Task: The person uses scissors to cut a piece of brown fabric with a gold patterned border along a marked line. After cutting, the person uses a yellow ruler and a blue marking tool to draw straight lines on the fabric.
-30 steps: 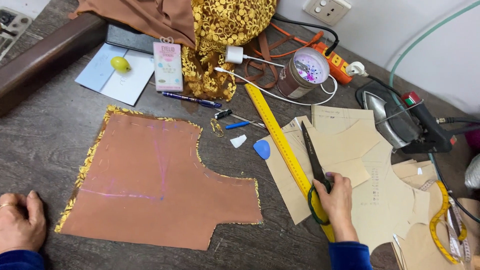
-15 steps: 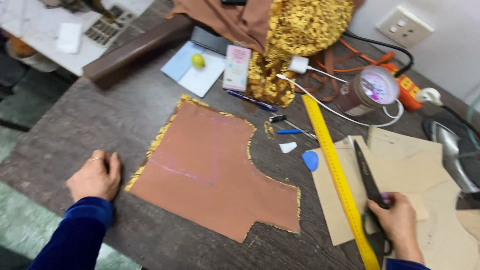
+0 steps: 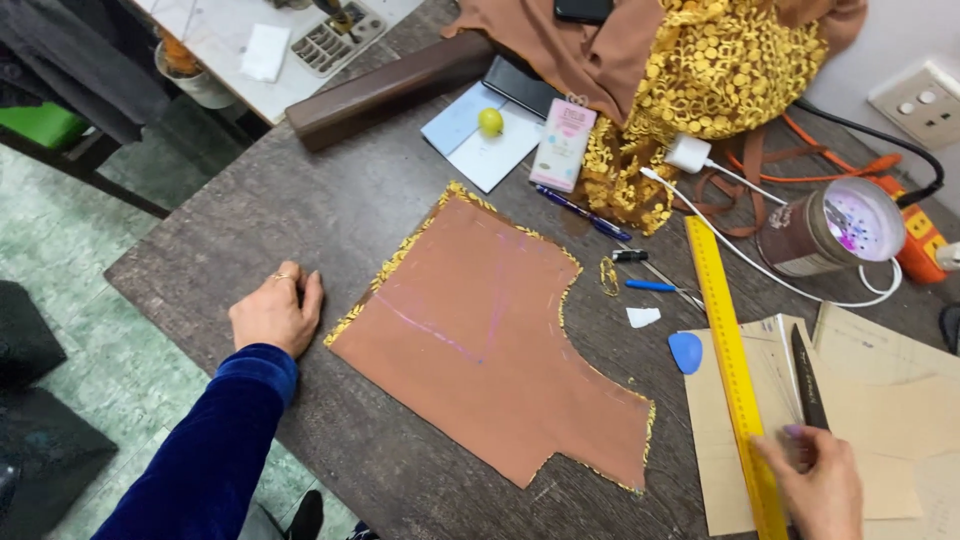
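Dark wood-grain table (image 3: pixel 300 215) is filling the view, with green tiled floor showing off its left edge. Near the top, a slim pink rectangular package (image 3: pixel 562 145) is lying beside a pale blue sheet (image 3: pixel 478 130) carrying a small yellow-green ball (image 3: pixel 490 121), and a round tin (image 3: pixel 830 232) with a clear lid is sitting over by the orange power strip (image 3: pixel 918 238). The left hand (image 3: pixel 275 312) is resting flat on the table, fingers loosely together and gripping nothing, just beside the brown cut fabric piece (image 3: pixel 495 340) with its gold lace edging. The right hand (image 3: pixel 815 480) is pressing down on the black scissors (image 3: pixel 806 382), fingers closed over the handle end, on the tan paper patterns (image 3: pixel 880 400) next to the yellow ruler (image 3: pixel 730 360). Compared with half a second ago, the view is swinging further left and both hands are staying put. A blue chalk (image 3: pixel 685 352) is lying near the ruler.
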